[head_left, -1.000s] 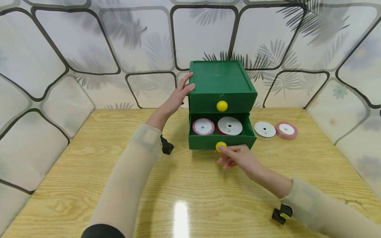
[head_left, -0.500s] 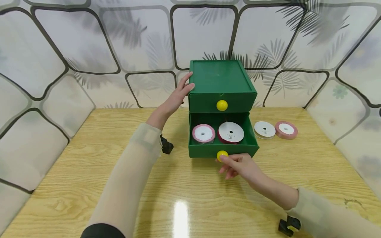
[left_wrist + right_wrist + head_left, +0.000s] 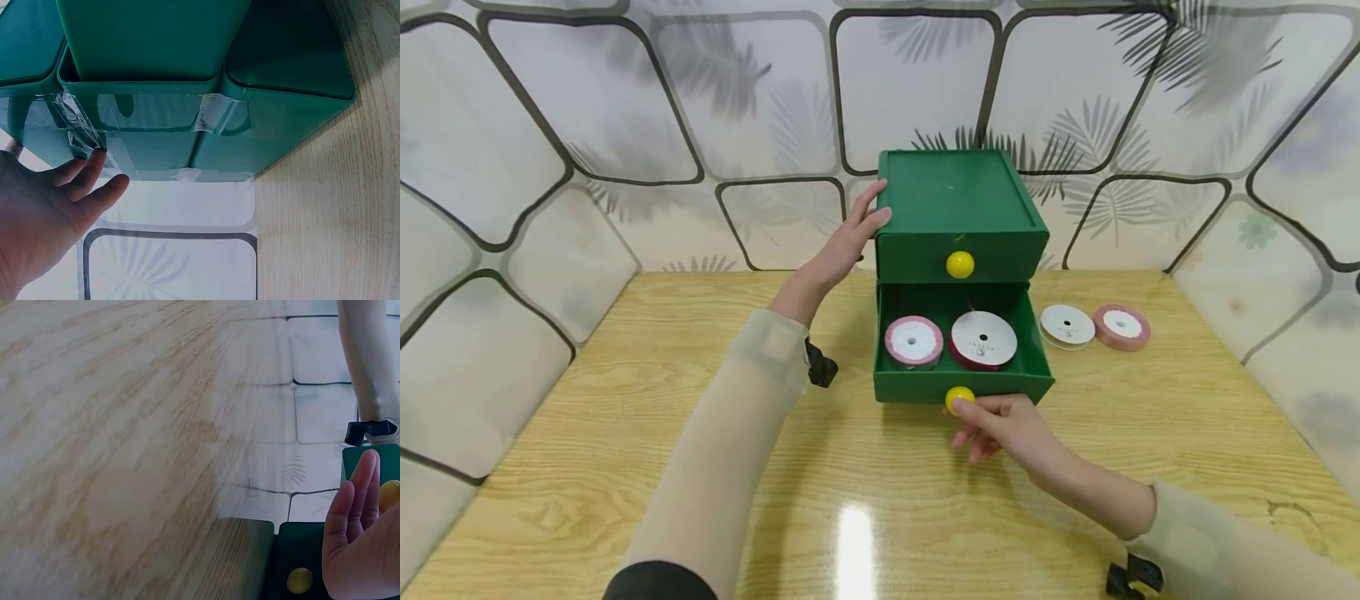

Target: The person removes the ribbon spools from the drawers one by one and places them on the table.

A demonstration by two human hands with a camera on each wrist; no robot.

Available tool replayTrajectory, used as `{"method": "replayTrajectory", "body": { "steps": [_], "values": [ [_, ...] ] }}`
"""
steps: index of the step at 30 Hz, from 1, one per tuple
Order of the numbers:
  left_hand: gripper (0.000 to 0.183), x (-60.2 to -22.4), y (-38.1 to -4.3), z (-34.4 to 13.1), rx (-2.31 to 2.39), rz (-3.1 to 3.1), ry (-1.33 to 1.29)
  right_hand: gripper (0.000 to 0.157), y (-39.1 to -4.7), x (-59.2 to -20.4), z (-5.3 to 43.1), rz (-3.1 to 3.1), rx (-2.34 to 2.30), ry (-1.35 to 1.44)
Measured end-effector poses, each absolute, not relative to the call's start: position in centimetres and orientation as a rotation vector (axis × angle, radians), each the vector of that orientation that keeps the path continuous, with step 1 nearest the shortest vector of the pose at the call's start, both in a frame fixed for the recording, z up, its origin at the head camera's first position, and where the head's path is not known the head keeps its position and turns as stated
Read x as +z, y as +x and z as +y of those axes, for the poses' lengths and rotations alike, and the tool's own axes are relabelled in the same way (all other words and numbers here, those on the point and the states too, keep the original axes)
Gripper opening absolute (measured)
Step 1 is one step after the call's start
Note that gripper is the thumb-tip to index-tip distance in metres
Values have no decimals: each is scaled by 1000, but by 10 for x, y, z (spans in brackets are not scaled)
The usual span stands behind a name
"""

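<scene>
While one drawer [image 3: 913, 387] holds two spools [image 3: 988, 347], the right hand [image 3: 1007, 427] pinches its knob [image 3: 958, 392], the left hand [image 3: 848, 237], outspread, touching one cabinet [image 3: 955, 196].

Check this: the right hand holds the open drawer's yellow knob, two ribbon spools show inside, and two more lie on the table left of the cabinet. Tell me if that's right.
Wrong side: the head view shows the white spool and pink spool on the table lying right of the cabinet. The right hand holds the yellow knob, and two spools show inside the open drawer.
</scene>
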State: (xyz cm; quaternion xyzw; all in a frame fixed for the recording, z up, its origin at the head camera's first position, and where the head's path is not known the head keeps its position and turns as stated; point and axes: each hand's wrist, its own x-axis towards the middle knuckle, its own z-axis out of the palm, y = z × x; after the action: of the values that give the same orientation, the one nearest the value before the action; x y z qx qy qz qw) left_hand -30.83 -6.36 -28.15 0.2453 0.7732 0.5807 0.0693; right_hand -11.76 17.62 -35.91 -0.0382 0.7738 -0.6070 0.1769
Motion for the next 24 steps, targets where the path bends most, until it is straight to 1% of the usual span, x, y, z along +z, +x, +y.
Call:
{"method": "replayTrajectory", "body": {
  "steps": [13, 24],
  "values": [
    [62, -281, -308, -64, 1744, 2330, 723, 52, -115, -357, 180, 2169, -1696, -116],
    [62, -281, -308, -64, 1745, 2336, 726, 47, -113, -348, 196, 2226, -1660, -185]
  ]
}}
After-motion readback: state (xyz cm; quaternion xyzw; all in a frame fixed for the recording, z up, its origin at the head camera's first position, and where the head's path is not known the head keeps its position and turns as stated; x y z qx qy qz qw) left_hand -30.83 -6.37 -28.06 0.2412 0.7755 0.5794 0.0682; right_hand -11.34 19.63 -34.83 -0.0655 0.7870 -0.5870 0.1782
